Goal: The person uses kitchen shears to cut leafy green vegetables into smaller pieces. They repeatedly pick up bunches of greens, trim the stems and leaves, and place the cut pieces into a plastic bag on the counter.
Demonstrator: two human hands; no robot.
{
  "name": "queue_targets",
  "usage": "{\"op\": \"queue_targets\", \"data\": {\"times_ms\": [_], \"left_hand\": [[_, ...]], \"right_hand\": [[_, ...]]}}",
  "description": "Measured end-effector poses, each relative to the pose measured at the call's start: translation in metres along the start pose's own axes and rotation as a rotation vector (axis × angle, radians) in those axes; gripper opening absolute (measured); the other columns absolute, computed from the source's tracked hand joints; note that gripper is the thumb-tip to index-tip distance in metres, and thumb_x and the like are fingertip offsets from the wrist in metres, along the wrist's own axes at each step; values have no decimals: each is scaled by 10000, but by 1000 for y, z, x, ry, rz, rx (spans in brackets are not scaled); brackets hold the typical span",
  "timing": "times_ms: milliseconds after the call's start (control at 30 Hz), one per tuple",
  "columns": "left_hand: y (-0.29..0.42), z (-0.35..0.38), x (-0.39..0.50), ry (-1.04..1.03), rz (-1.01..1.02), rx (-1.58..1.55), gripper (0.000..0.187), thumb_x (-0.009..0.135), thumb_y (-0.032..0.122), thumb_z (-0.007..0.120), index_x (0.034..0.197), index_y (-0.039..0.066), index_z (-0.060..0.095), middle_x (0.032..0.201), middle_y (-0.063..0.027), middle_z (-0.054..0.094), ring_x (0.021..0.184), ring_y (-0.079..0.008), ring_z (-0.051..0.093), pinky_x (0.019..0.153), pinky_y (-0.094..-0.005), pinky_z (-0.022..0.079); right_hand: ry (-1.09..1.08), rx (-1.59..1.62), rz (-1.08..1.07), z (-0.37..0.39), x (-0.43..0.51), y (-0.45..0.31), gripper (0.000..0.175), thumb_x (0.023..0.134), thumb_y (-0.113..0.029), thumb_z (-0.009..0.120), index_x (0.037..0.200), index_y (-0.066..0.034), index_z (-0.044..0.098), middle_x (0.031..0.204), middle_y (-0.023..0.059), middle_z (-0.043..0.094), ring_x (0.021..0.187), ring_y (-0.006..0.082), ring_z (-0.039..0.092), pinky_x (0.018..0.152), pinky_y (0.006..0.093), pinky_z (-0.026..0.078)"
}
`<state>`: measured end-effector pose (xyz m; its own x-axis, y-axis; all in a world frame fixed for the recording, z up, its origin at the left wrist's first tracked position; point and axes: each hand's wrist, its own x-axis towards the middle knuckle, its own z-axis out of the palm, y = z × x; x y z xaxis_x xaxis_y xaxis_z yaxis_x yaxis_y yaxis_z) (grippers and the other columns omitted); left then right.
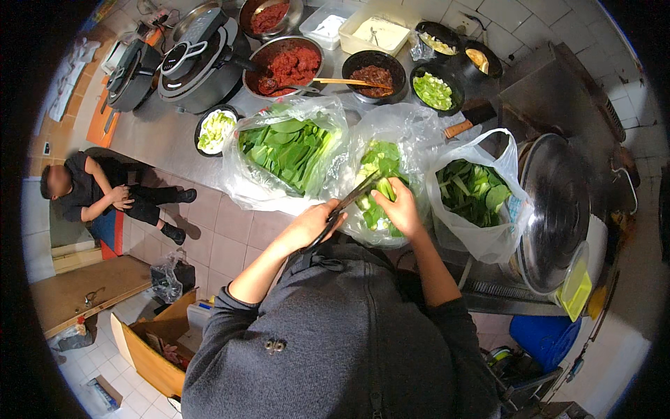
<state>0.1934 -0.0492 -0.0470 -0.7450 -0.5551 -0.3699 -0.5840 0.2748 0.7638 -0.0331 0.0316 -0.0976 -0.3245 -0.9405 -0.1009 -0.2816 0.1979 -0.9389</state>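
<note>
My left hand point(313, 225) grips a pair of dark-handled scissors point(360, 189), whose blades point up and right across the greens. My right hand point(399, 207) pinches a pale leafy stem point(386, 188) beside the blades. Both hands are over a clear plastic bag point(361, 123) holding cut green leafy vegetables point(384, 157). Whether the blades touch the stem is hard to tell. To the left lies another plastic bag point(233, 180) full of whole leafy greens point(285, 152). On the right, a white carrier bag point(484, 246) holds darker leafy greens point(473, 191).
Behind the bags stand a metal bowl of red paste point(296, 65), a black bowl with chopsticks point(374, 73) and a bowl of chopped greens point(432, 89). A cleaver point(471, 119) lies at right, near a large round metal lid point(555, 214). A person point(112, 191) sits at left.
</note>
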Motion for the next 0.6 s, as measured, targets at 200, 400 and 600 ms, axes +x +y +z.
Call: {"op": "queue_targets", "data": {"times_ms": [200,400,600], "left_hand": [[13,0,-7,46,-10,40,296,963,308,571,1059,28,562,882,-251,640,884,-461,619,738,-501,471],[15,1,-9,26,-9,8,272,962,275,569,1060,23,594,829,-257,640,824,-466,623,708,-494,477],[7,14,-1,11,-55,-63,341,954,339,598,931,2,643,629,-139,614,565,-268,618,553,-375,473]], "right_hand": [[7,-108,16,-1,-7,-18,279,856,-138,693,1074,8,598,910,167,683,810,209,669,745,337,508],[2,-155,-47,2,-10,-25,286,858,-132,675,1099,2,600,940,197,689,880,360,683,776,388,520],[-54,-248,28,0,-9,-12,319,861,-176,682,1099,16,593,903,231,678,865,401,675,742,421,521]]}}
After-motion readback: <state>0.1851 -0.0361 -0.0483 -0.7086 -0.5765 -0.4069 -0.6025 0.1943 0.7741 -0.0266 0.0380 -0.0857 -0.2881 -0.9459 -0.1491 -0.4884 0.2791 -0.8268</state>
